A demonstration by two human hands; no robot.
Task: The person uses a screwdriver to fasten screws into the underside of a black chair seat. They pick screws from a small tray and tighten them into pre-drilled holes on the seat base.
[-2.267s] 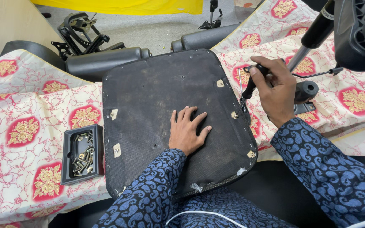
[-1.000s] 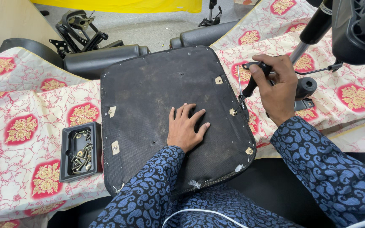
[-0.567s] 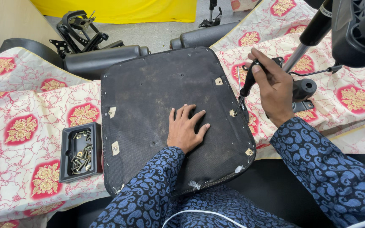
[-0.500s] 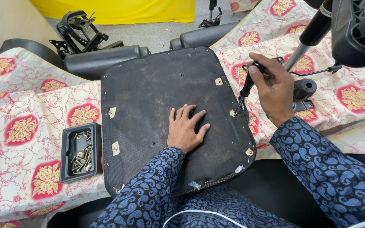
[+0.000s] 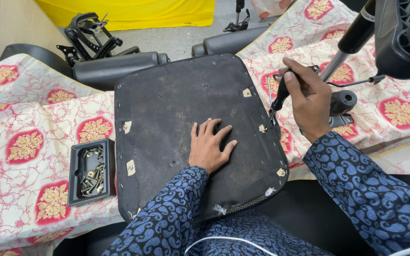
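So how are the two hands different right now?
The left hand lies flat and open on the black seat panel, fingers spread; the right hand is curled shut around a black-handled screwdriver. The left hand rests near the panel's middle, while the right hand hangs beyond its right edge, above the patterned cloth. The left hand holds nothing; the right hand aims its tool's tip at a small tan tab. Both come out of blue patterned sleeves.

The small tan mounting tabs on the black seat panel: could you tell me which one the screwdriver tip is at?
The tan tab on the right edge, midway down, beside the right hand; the other tabs sit clear of the black-handled screwdriver.
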